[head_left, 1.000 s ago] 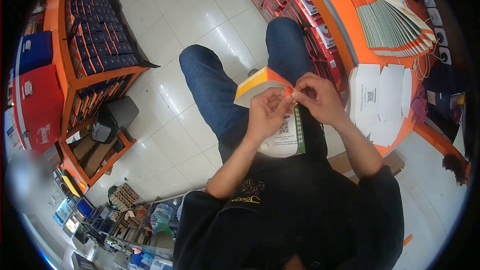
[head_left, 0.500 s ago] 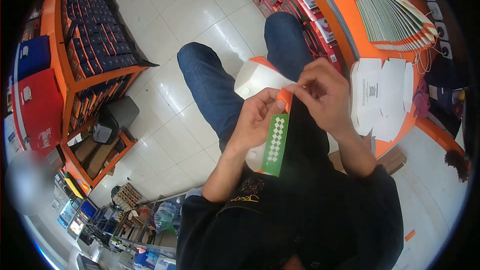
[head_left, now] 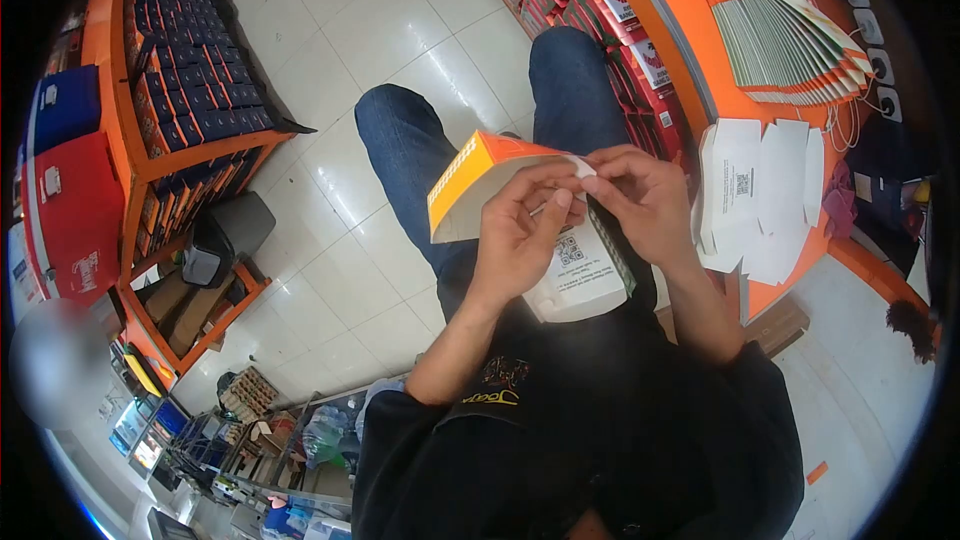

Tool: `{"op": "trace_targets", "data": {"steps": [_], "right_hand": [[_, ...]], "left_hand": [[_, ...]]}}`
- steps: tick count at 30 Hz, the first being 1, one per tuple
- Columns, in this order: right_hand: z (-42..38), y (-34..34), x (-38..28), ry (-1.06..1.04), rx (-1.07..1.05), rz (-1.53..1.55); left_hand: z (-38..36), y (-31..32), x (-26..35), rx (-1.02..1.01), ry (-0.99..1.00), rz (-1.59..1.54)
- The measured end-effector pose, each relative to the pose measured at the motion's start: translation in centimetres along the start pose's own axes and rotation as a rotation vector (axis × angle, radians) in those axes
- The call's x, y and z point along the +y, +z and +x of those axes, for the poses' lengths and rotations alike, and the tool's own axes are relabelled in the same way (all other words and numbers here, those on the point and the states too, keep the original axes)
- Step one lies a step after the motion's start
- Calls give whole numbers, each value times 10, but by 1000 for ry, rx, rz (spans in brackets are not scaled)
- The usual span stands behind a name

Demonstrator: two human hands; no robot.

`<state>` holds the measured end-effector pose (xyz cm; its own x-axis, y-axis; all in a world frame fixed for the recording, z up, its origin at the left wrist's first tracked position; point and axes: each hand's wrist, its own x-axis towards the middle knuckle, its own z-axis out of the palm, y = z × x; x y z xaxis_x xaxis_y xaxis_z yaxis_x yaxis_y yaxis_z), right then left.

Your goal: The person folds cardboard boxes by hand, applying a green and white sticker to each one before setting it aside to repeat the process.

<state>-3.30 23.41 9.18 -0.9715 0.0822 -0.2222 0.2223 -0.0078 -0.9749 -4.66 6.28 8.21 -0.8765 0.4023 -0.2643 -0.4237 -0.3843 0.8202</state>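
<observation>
A: What are the two hands doing?

B: The left hand (head_left: 520,240) is wrapping around a folding carton (head_left: 480,175), orange and yellow on the outside, with its fingers (head_left: 545,202) curled and pressing together over the top edge. The right hand (head_left: 645,202) is meeting it from the other side, thumb and forefinger pinching a small white flap at the carton's upper corner.

A: Where is the carton sitting?

B: It is hanging in the air above the person's lap, tilting, with its orange end jutting out to the left past the left hand. A white panel with a printed code (head_left: 580,275) is hanging down below the hands, touching the dark shirt.

A: How much room is there around it?

B: To the left and ahead, the tiled floor (head_left: 330,50) is lying open beyond the knees in blue jeans (head_left: 410,155). To the right it is tighter: the edge of the orange counter (head_left: 690,60) is running near the right forearm, with flat white sheets (head_left: 760,195) overhanging that edge just beside the wrist. A fanned stack of flat cartons (head_left: 790,45) is lying further along the counter, well apart from the hands
</observation>
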Motion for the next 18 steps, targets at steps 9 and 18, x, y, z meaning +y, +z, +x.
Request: {"op": "trace_targets", "data": {"steps": [9,18], "right_hand": [[8,-4,16,10,-218,203],[8,-8,13,147,-335,231]], "left_hand": [[-5,-3,3,119,40,199],[-8,-6,5,127,28,288]]}}
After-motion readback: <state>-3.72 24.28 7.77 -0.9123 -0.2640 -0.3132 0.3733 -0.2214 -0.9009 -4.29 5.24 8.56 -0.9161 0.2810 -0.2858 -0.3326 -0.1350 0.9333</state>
